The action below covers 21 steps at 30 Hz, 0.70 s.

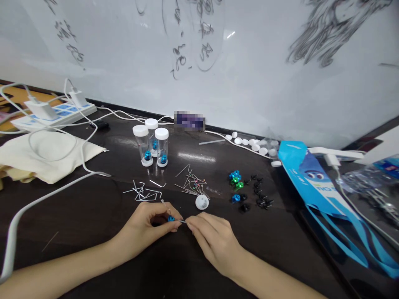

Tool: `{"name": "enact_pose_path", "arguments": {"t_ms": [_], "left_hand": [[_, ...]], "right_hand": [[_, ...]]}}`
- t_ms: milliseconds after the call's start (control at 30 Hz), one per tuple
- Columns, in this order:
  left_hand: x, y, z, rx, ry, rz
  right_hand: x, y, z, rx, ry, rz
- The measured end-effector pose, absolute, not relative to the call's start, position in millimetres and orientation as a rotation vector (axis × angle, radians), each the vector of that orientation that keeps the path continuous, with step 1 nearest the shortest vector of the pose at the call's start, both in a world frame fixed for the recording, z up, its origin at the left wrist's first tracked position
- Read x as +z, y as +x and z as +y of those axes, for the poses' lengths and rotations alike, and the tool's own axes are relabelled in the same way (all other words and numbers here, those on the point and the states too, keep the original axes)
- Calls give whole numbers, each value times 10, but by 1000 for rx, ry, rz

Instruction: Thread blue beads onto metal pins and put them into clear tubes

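My left hand [156,222] pinches a small blue metal part [171,218] between thumb and fingers, with a thin wire rising from it. My right hand [215,238] is closed on a thin metal rod [182,221], which looks like a hex key; its tip meets the blue part or the left fingertips. Beyond my left hand lies a loose group of L-shaped hex keys [141,193]. Bent thin wires [195,182] with tiny coloured beads are spread ahead of my hands, beside a round white cap [202,202].
Three clear tubes [161,147] with white caps stand behind, blue parts inside. To the right are blue and green parts [236,177], black screws [263,201] and white caps [255,147]. A blue lanyard bag [307,178], white cables [46,189] and a power strip [90,110] flank the table.
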<state>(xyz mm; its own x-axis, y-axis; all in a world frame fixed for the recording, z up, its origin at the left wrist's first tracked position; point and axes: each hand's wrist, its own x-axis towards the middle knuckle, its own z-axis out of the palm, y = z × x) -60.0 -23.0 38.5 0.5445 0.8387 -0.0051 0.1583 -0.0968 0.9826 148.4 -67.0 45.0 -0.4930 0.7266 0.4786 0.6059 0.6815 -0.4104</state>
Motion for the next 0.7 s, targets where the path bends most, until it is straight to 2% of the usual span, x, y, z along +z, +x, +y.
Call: {"name": "enact_pose_path", "arguments": {"t_ms": [400, 700], "left_hand": [[384, -594, -165, 733, 1378, 825], [355, -586, -198, 728, 1450, 812]], "right_hand": [[457, 1507, -662, 10, -975, -2238], [415, 1537, -640, 124, -888, -2227]]}}
